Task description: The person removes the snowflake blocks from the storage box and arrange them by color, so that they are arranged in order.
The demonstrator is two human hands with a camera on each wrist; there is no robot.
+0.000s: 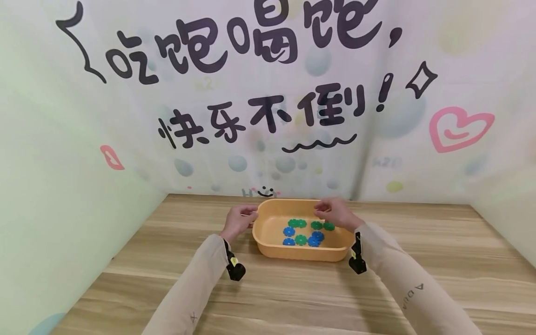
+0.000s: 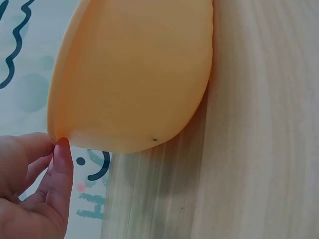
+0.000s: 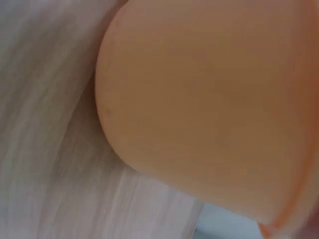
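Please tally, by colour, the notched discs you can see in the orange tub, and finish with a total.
Green discs: 5
Blue discs: 4
Total visible: 9; some overlap, so any hidden disc is uncounted.

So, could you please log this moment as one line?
left grip: pinches basin rim; right grip: over basin, hold unclear; inside: blue discs, green discs

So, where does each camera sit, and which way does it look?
Head: on the head, facing forward and down at the orange oval plastic basin; beige cloth sleeves, left hand and right hand show.
Left wrist: on that wrist, facing the basin's outer wall; left hand pinches its rim.
Right wrist: on that wrist, facing basin again; blurred reddish patch, perhaps skin.
Both wrist views share basin and wood-grain tabletop.
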